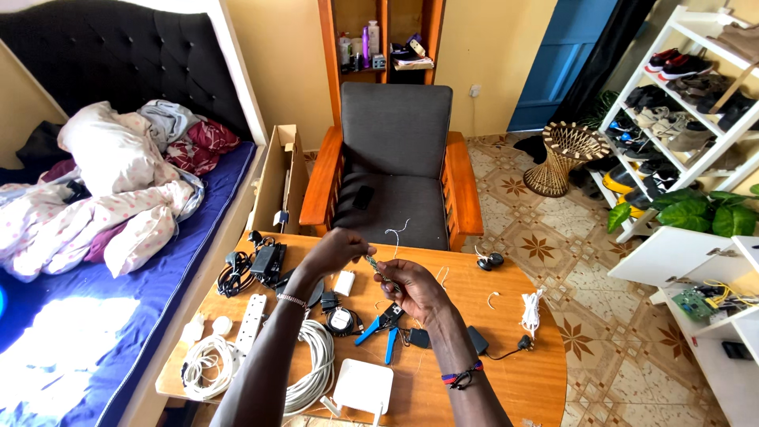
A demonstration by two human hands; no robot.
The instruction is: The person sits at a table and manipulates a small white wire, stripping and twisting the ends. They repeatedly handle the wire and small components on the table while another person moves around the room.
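- Above the round wooden table, the left hand and right hand pinch a thin white wire with a small plug end between them.
- The wire looks light, limp and easily kinked; best gripped near its plug.
- Blue-handled crimping pliers lie at six o'clock of the hands; a coiled white cable at seven.

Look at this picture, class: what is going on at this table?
A person at a wooden table holds a small connector with thin wires between both hands: the left hand pinches it from above, the right hand supports it from below. Blue-handled pliers lie just under the hands. Coiled white cable, a power strip, black adapters and a white router are spread across the tabletop.
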